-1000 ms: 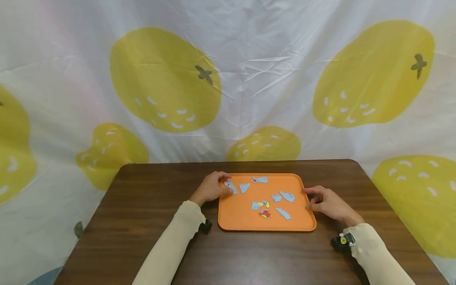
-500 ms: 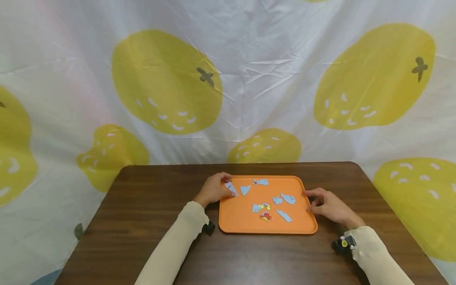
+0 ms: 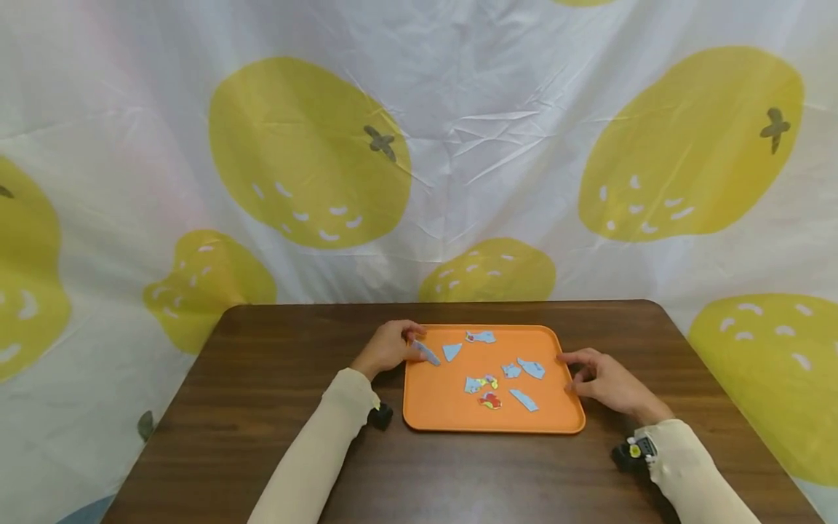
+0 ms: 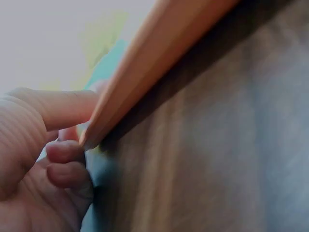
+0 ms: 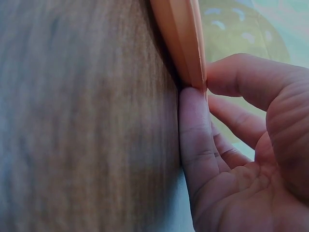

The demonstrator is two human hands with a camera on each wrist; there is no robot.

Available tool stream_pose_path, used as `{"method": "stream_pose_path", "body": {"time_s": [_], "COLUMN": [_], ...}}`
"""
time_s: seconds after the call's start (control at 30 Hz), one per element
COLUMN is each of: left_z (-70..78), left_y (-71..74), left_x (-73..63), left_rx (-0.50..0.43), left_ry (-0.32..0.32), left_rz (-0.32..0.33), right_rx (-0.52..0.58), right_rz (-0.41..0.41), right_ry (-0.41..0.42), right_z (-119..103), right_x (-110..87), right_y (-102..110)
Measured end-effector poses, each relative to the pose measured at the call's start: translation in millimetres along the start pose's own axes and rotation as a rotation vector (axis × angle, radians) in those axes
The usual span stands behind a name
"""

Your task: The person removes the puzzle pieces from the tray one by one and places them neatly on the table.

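At the left edge of the orange tray (image 3: 445,411), my left hand (image 3: 388,348) pinches a narrow light-blue cut-out picture piece (image 3: 427,353), which is tilted up from the tray. In the left wrist view, the thumb reaches over the tray's rim (image 4: 140,58) and a bit of the blue piece (image 4: 108,63) shows behind it. My right hand (image 3: 609,378) holds the tray's right rim, its thumb on the inner side and a finger against the outer wall, as the right wrist view shows. Several flat pieces lie on the tray, among them a blue triangle (image 3: 452,352) and a red-and-yellow one (image 3: 489,400).
A light-blue strip (image 3: 524,399) and a bluish piece with yellow (image 3: 473,385) lie near the tray's middle. Another piece (image 3: 481,337) lies by its far rim. The brown wooden table (image 3: 294,422) ends at a fruit-printed curtain (image 3: 458,167).
The blue piece in my left hand has gone from lying nearly flat to tilted on edge. My right hand stays at the tray's right rim. The head view has shifted slightly.
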State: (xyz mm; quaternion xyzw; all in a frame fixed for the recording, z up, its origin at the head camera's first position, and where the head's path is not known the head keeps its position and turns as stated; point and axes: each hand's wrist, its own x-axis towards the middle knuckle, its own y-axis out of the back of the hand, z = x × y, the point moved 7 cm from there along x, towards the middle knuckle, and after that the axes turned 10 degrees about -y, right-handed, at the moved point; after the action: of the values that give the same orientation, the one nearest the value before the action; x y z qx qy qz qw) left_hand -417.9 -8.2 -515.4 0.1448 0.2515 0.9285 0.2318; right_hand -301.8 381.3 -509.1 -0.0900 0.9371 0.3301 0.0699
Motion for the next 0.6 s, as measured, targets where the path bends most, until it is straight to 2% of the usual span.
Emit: {"method": "stream_pose_path", "body": {"time_s": [0.13,0.23,0.4,0.6], "left_z": [2.6,1.4,0.3,0.9], "left_y": [3.2,4.8,5.4,6.3], "left_x": [-0.7,-0.6,-1.1,-3.3], "left_rx": [0.037,0.078,0.025,-0.024], "left_ry": [0.006,0.003,-0.019,-0.01], "left_rz": [-0.053,-0.068,-0.063,-0.037], "right_rx": [-0.004,-0.006,-0.012,-0.017], "right_rz": [0.003,0.002,0.007,0.008], "right_ry": [-0.002,-0.003,0.003,0.007], "right_z": [-0.5,-1.0,-0.6,-0.8], "right_x": [-0.1,-0.1,-0.1,-0.2], "right_y": [-0.1,-0.5,-0.5,-0.9]}}
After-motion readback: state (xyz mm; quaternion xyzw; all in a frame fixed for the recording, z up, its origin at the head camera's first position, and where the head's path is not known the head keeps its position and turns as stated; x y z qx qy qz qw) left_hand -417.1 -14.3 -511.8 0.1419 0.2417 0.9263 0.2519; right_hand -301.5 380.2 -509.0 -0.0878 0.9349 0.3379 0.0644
